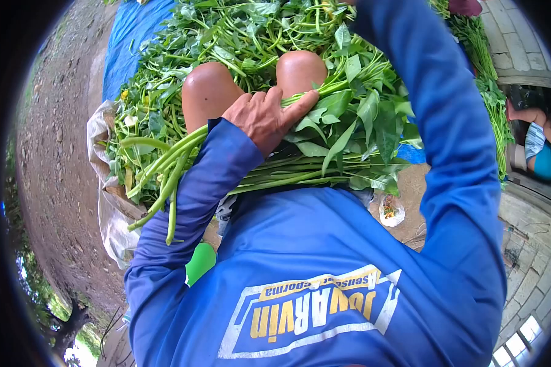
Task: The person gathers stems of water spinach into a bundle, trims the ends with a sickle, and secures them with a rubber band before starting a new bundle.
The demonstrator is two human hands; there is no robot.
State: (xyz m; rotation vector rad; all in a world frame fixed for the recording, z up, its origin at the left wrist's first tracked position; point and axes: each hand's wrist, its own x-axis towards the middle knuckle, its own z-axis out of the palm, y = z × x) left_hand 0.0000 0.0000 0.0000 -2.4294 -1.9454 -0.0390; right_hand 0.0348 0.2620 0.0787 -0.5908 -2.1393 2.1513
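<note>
My left hand (pixel 268 116) is closed around a bunch of leafy green stems (pixel 343 113) that look like water spinach. The cut stem ends (pixel 176 160) stick out at lower left over my blue sleeve, and the leaves fan out to the right. Beneath it, another bunch of stems (pixel 300 170) lies across my lap. My right arm (pixel 438 92) reaches forward to the top edge over a large heap of the same greens (pixel 245 37). Only a sliver of my right hand (pixel 348 2) shows there, its fingers cut off by the frame.
A blue tarp (pixel 131 49) and a pale plastic sack (pixel 113 226) edge the heap on the left. More bundled greens (pixel 493 110) lie at the right, near another person in teal (pixel 548 160). A small plastic bag (pixel 391 211) sits on the ground by my right side.
</note>
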